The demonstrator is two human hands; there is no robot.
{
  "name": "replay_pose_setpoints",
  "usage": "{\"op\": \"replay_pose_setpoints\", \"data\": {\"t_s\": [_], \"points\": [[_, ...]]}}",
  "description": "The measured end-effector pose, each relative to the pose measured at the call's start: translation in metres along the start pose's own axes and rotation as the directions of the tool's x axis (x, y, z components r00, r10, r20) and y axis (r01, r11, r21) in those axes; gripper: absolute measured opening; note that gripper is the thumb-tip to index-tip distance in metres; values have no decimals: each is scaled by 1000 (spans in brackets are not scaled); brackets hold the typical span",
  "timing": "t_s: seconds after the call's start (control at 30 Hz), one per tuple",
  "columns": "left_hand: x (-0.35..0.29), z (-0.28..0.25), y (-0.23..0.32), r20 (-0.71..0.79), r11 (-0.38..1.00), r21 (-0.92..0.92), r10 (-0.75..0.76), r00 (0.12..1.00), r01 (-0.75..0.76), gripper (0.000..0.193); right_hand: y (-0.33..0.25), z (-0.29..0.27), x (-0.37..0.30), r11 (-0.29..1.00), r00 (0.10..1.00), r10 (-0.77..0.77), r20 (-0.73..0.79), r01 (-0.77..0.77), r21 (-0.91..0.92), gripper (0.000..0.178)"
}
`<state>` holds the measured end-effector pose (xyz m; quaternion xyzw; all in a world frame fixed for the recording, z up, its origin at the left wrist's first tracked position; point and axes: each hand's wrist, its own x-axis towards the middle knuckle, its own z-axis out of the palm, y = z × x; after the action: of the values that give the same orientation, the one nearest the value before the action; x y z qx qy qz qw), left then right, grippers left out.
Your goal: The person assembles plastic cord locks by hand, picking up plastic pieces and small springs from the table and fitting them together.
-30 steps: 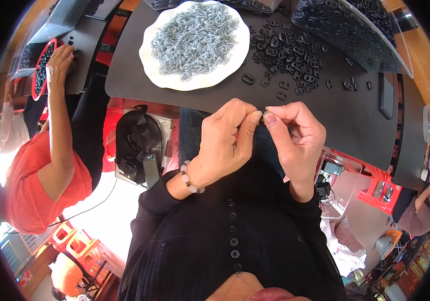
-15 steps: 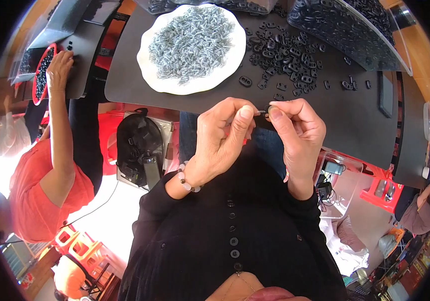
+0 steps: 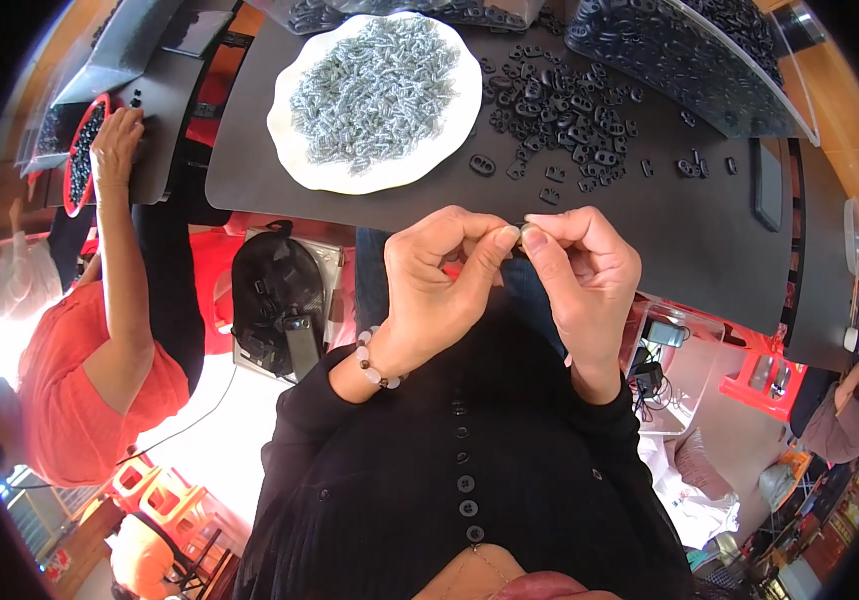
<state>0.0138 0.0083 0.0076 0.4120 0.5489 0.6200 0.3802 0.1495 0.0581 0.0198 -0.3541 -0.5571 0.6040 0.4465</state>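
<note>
Above the table's near edge, my left hand [image 3: 439, 285] and my right hand [image 3: 589, 280] meet, thumb and index finger of each pinched together. Between the fingertips a sliver of a small black cord-lock part [image 3: 520, 238] shows. The right fingers grip this part; the metal spring pinched by the left ones half a second ago is now hidden. Beyond my left hand lies a white scalloped plate [image 3: 277, 120] heaped with small metal springs [image 3: 374, 95]. Loose black cord-lock parts [image 3: 579, 120] are scattered on the dark table [image 3: 689, 250] beyond my right hand.
A clear bin [image 3: 679, 70] of black parts stands at the far right, near a dark flat phone-like slab [image 3: 768, 185]. At left a co-worker's hand [image 3: 117, 140] is by a red-rimmed basket [image 3: 71, 190]. A black backpack [image 3: 274, 285] rests below the table edge.
My hands have come closer together, and the spring that showed between the fingertips is now out of sight. The table and plate sit slightly further left in view.
</note>
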Motion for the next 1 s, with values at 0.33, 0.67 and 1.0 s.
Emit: {"op": "replay_pose_setpoints", "data": {"t_s": [0.33, 0.67, 1.0], "points": [[12, -2, 0, 50, 984, 133, 110, 993, -116, 14, 2, -20, 0, 994, 986, -6, -165, 24, 109, 8], [33, -6, -1, 65, 561, 796, 295, 953, -228, 31, 9, -48, 0, 987, 961, -52, -270, 91, 133, 9], [40, -1, -11, 84, 465, 842, 391, 916, -276, 22, 10, -47, 0, 992, 966, -73, -248, 95, 77, 9]]}}
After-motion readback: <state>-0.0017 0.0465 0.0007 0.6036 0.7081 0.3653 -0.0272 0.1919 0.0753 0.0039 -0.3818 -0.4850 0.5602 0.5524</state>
